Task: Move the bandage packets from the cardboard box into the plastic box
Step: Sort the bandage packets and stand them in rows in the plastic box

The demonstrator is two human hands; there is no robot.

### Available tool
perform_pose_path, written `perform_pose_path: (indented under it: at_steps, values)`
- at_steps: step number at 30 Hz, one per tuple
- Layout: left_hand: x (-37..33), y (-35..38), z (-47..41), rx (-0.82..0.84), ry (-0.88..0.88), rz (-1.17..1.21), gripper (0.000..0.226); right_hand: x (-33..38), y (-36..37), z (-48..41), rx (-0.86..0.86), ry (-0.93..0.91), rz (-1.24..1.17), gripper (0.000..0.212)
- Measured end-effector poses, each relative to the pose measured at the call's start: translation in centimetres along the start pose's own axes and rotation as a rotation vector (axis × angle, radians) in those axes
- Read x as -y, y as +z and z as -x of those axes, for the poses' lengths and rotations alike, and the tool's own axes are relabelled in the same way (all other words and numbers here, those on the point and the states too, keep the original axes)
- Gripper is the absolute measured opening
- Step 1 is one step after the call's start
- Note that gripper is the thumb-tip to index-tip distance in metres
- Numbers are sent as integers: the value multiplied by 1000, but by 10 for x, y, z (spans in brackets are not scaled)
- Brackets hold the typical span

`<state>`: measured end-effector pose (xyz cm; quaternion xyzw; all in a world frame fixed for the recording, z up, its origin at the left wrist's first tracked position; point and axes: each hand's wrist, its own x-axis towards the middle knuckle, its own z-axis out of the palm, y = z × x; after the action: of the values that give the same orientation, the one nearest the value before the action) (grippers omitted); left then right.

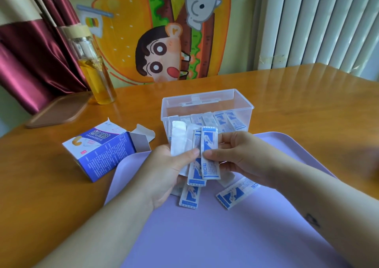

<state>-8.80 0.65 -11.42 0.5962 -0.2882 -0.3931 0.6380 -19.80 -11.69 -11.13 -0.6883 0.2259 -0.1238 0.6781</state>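
The left hand (164, 171) grips a fanned bunch of bandage packets (185, 142), thumb pressed across their fronts and fingers curled behind; some show blank white backs, others blue print. The right hand (235, 154) pinches the front packet (209, 152) of that bunch between thumb and fingers, the packet standing nearly upright; both hands hover above a lilac tray (205, 237), just in front of the clear plastic box (207, 107); the box stands open on the tray's far edge, and a row of packets (223, 120) already leans inside it against the right part of its front wall. Two loose packets lie flat on the tray under the hands, one (189, 196) below the left hand and one (238, 191) angled below the right wrist. The cardboard box (102, 154) lies on its side to the left, partly on the tray's corner, its end flaps open; behind it on the wooden table (307, 103) sit a brown board (59, 109) and a glass bottle (94, 70) of yellow liquid.
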Motion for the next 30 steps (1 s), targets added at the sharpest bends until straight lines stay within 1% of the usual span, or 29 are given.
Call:
perform_pose_path:
  at_steps: [2, 5, 8, 10, 12, 13, 14, 15, 17, 19, 20, 22, 26, 28, 30]
  values:
    - [-1, -1, -1, -38, 16, -30, 17, 1, 1, 0, -8, -12, 21, 19]
    - [2, -2, -2, -73, 51, -118, 13, 2, 0, 1, -22, -40, 82, 13]
    - [-1, -1, 0, -11, 46, -106, 16, 5, -7, 1, -54, -34, 61, 13]
    - [-4, -3, 1, 24, 85, -159, 22, 10, -16, 1, -85, -21, -56, 10]
    - [-7, -8, -1, -7, 242, -389, 30, 17, -27, 1, -83, 2, -279, 9]
    - [-7, -10, -1, -13, 323, -519, 39, 20, -32, 2, -56, 19, -374, 15]
    - [-8, -11, -1, -16, 388, -623, 49, 21, -35, 4, -13, 42, -420, 24]
    - [-7, -10, -1, -14, 437, -688, 55, 21, -36, 6, 43, 67, -421, 31]
    - [-6, -10, 1, -9, 509, -782, 58, 20, -33, 9, 166, 119, -368, 32]
    - [-2, -11, -1, 4, 596, -901, 56, 19, -27, 12, 269, 158, -326, 29]
    - [0, -13, -2, 2, 641, -965, 50, 18, -24, 13, 301, 171, -315, 31]
    - [0, -17, -3, -42, 729, -1053, 42, 19, -23, 14, 323, 182, -304, 33]
    - [-5, -21, -4, -147, 918, -1199, 44, 24, -27, 16, 297, 134, -367, 30]
    - [-6, -18, -3, -164, 934, -1275, 43, 24, -23, 17, 307, 109, -330, 30]
    - [-7, -13, -2, -171, 914, -1302, 43, 20, -13, 17, 329, 73, -187, 26]
